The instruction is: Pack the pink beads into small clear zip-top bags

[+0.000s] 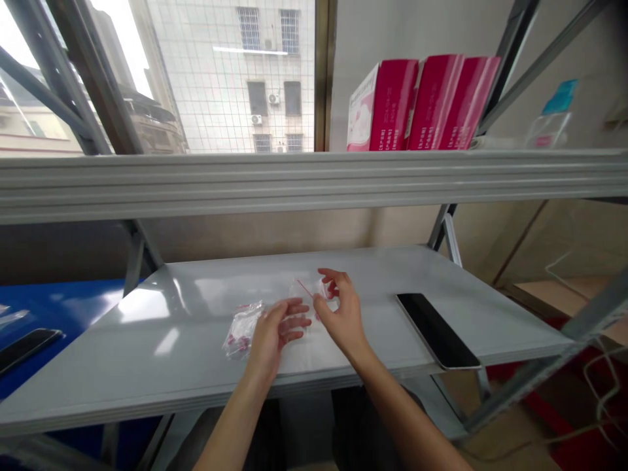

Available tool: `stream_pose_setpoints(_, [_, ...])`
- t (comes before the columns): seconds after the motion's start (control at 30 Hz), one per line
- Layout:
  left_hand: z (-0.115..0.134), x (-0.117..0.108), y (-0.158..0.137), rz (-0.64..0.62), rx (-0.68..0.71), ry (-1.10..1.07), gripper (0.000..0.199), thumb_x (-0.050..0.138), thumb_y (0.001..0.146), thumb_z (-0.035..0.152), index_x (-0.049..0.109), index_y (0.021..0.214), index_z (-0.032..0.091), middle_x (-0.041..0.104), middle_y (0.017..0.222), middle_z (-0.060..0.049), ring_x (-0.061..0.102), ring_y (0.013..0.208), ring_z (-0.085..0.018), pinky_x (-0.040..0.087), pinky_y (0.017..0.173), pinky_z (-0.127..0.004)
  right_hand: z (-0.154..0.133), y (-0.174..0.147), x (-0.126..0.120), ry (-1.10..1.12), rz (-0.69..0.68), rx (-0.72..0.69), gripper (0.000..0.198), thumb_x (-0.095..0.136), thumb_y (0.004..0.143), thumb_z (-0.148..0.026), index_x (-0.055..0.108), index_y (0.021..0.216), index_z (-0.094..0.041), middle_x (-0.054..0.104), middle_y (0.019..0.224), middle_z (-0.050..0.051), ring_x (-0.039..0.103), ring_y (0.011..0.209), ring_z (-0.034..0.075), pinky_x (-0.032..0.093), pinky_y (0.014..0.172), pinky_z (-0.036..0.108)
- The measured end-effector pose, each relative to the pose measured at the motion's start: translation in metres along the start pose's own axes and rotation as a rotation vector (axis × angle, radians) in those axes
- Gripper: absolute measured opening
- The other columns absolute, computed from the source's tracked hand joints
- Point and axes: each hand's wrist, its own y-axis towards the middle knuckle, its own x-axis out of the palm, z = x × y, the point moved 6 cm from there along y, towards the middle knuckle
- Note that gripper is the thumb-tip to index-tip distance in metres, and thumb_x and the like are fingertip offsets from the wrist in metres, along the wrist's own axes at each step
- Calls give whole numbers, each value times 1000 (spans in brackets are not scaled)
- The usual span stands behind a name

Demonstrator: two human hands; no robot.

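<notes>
My right hand [341,311] has its fingers curled around a small clear zip bag [300,286] with a thin red seal line, over the middle of the grey-white table. Bits of pink and white show between the thumb and fingers; part of the bag is hidden by the hand. My left hand [277,327] is open beside it, fingers stretched toward the right hand with nothing visible in them. Just left of that hand lies a clear plastic bag [241,332] holding small pink pieces, partly covered by the hand.
A black-screened phone or tablet [436,329] lies at the right of the table [122,353]. Across the front runs a grey shelf edge [294,183], with several magenta boxes [392,104] and a blue-capped bottle [552,121] above. Another phone [27,348] rests on a blue surface at left.
</notes>
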Motion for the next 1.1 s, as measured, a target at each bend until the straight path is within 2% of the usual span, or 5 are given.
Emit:
stream_pose_setpoints(0.1, [-4,-12,-1,50,39,170,38,65,77,45,73,92,10,74,82,-11,68,60,-18,49,54,-26,45,-9,11,273,-207,437,18,71,67,-33,65,70,-16,57,67,1,48,62,14,39,59,28])
stream_pose_setpoints(0.3, [-8,-11,-4,64,135,275,30,73,73,41,74,82,12,60,54,0,52,45,-11,38,45,-22,68,-34,8,501,-324,691,32,83,60,-40,66,68,-14,52,60,-2,43,54,9,34,51,22])
stream_pose_setpoints(0.67, [30,-21,-41,438,685,559,54,81,64,23,64,114,24,63,106,-7,58,93,-22,47,77,-30,70,-47,2,495,-362,722,30,84,62,-38,67,62,-14,60,59,0,47,52,8,28,45,21])
stream_pose_setpoints(0.8, [32,8,-52,147,637,713,12,74,72,24,63,76,22,60,77,-2,54,75,-20,44,71,-29,62,-52,8,429,-392,627,30,83,63,-39,64,60,-16,54,51,-4,37,41,5,27,42,21])
stream_pose_setpoints(1.1, [13,18,-50,-196,341,822,33,52,92,32,51,62,21,53,57,1,48,56,-15,31,54,-25,41,-59,21,317,-624,483,24,80,69,-34,63,66,-16,62,60,-1,53,53,11,40,48,21])
